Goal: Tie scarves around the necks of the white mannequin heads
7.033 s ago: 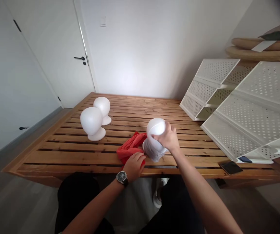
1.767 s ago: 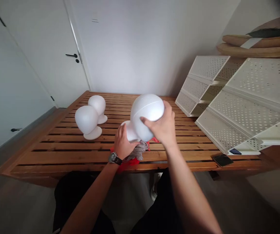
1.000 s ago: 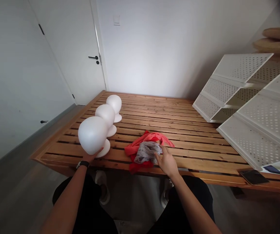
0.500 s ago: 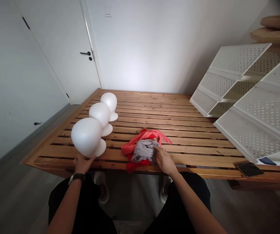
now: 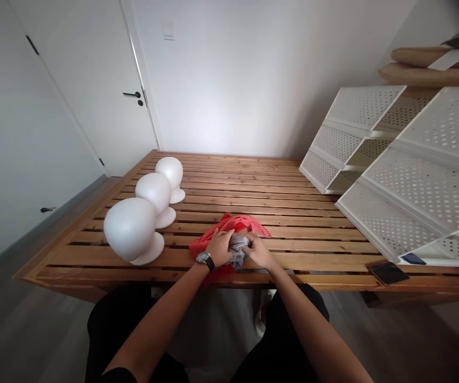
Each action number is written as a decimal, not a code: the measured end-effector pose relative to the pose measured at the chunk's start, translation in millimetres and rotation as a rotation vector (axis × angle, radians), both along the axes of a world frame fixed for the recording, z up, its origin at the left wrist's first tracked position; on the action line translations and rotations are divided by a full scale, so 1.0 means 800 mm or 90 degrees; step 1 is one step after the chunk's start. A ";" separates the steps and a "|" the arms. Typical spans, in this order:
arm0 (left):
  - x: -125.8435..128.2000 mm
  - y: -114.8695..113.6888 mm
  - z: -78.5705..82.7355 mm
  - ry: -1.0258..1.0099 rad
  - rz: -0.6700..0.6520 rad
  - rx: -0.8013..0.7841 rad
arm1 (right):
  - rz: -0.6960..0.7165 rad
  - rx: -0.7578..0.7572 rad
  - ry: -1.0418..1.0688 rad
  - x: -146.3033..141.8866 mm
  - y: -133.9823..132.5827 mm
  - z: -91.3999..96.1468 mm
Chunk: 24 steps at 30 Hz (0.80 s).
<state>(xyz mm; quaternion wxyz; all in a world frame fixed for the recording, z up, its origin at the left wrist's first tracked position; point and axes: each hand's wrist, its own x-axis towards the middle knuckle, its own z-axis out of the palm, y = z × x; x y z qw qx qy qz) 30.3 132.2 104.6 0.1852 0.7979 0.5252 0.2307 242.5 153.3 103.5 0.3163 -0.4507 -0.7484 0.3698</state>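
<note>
In the head view, the left hand (image 5: 220,249) and the right hand (image 5: 259,253) meet at a crumpled gray cloth (image 5: 238,251) near the front edge of a slatted wooden bench (image 5: 261,199). The left hand's fingers are bent onto the cloth's left side and the right hand's fingers are curled over its right side, so both grip it, with the bunched fabric between them; the exact placing of the fingertips is too small to tell. The gray cloth lies on top of a red cloth (image 5: 253,223), which spreads out behind it and to its left, partly under the left hand. A wristwatch (image 5: 204,258) sits on the left wrist.

To the left, three white mannequin heads (image 5: 129,229) stand upright on round bases in a slanting row, the nearest close to the front edge. On the right, a smartphone (image 5: 387,272) lies flat near the front edge, just beside white perforated racks (image 5: 412,181). Beyond the bench stands a white door (image 5: 89,80) with a black handle (image 5: 132,94).
</note>
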 end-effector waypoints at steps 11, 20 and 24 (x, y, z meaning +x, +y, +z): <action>-0.086 0.036 0.051 -0.338 -0.010 -0.129 | 0.127 -0.218 0.172 0.031 0.025 0.069; -0.118 0.029 0.062 -0.553 0.044 -0.245 | 0.012 -0.204 0.287 0.071 0.041 0.113; -0.135 0.027 0.057 -0.680 0.103 -0.337 | -0.045 -0.191 0.432 0.080 0.044 0.114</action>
